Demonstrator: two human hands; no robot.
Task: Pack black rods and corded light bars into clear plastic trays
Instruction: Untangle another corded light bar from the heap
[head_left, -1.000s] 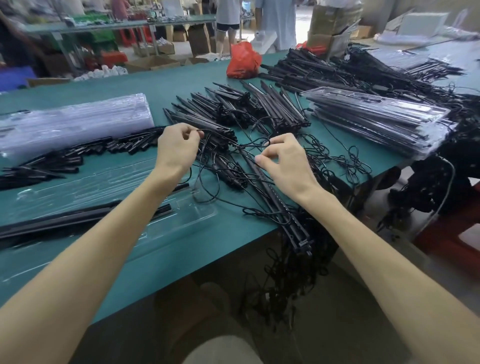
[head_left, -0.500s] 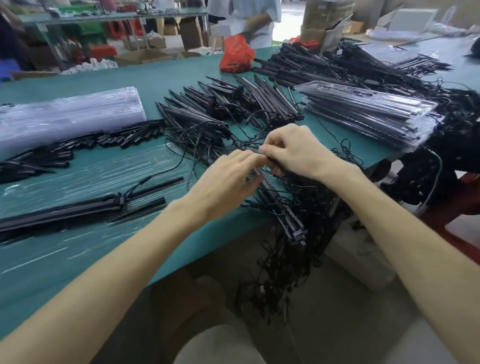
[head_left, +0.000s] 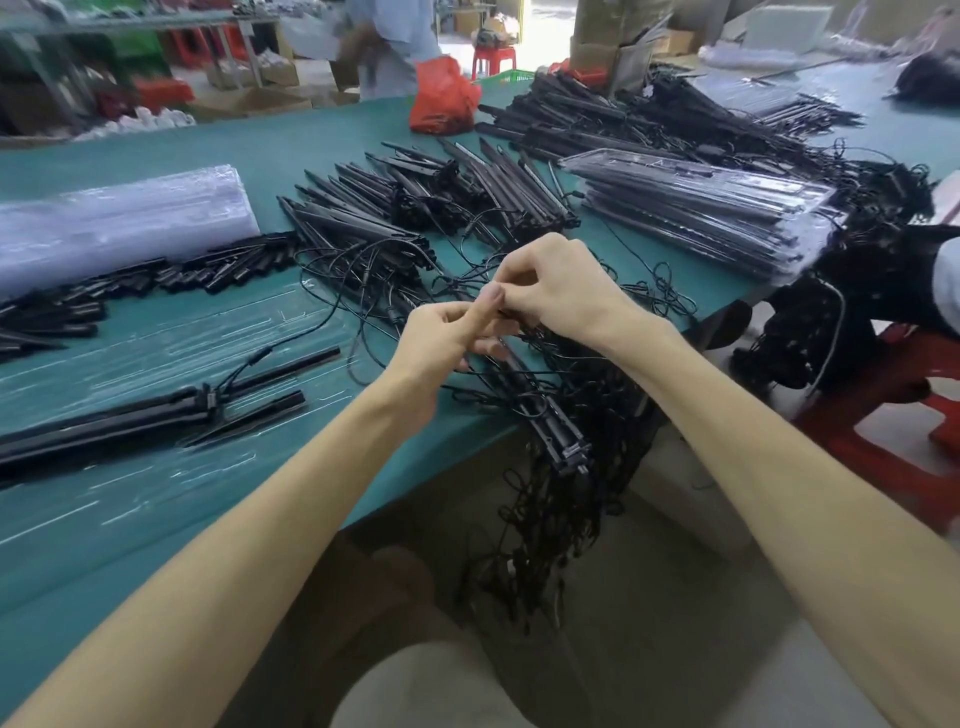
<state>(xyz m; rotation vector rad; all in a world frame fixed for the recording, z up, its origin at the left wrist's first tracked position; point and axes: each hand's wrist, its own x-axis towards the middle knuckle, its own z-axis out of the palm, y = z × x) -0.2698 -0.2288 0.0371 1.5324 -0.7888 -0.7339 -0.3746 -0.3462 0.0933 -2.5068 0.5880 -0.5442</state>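
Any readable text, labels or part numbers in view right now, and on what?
None can be read.
Cardboard boxes at the back: no print legible, blurred.
Stack of packed trays: no label visible.
Red bag: no print visible.
Light bar hanging off the table edge: no marking readable.

Your left hand (head_left: 441, 338) and right hand (head_left: 556, 291) meet over the tangle of cords (head_left: 545, 374), so you cannot tell which cord each grip pinches, or how firmly. The clear tray (head_left: 156, 338) on the tabletop (head_left: 130, 519) runs off the left edge, as do the black rods (head_left: 104, 421) lying in it. The far background, including the person (head_left: 395, 47) behind the red bag (head_left: 441, 98), is blurred.
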